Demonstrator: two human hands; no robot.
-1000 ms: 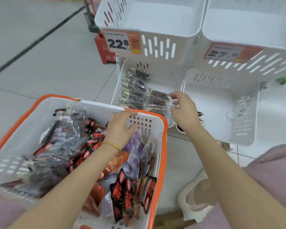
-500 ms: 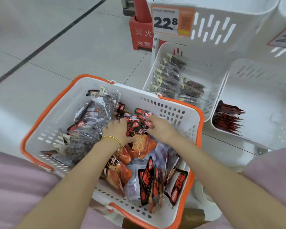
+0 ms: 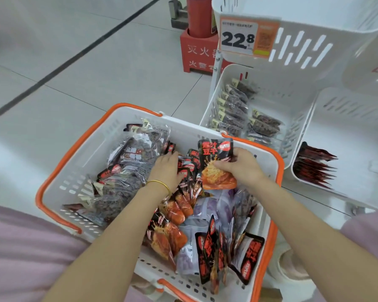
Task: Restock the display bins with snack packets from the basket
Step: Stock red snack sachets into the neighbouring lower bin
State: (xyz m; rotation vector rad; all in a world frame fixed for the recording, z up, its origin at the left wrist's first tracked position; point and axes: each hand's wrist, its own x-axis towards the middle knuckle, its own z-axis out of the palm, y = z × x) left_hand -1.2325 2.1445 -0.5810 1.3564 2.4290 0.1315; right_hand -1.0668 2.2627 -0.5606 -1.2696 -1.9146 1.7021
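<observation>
A white basket [image 3: 85, 153] with an orange rim sits in front of me, full of snack packets: dark clear ones on the left, orange-and-black ones in the middle, purple ones lower right. My right hand [image 3: 240, 165] holds up an orange-and-black packet [image 3: 216, 164] above the pile. My left hand [image 3: 167, 168], with a gold bangle, rests palm down on small black-and-red packets [image 3: 189, 166]. The lower left display bin [image 3: 277, 92] holds two rows of dark packets. The lower right bin [image 3: 358, 149] holds a row of black-and-red packets [image 3: 314, 166].
An upper white bin [image 3: 336, 40] carries a "22.8" price tag [image 3: 247, 38]. A red fire-extinguisher stand [image 3: 196, 53] stands on the tiled floor behind the bins. My pink-clothed knees are at the lower left and right edges.
My right hand came back from the lower bins into the basket and lifted an orange-and-black packet. My left hand slid from the basket rim onto the packets. The view moved closer over the basket.
</observation>
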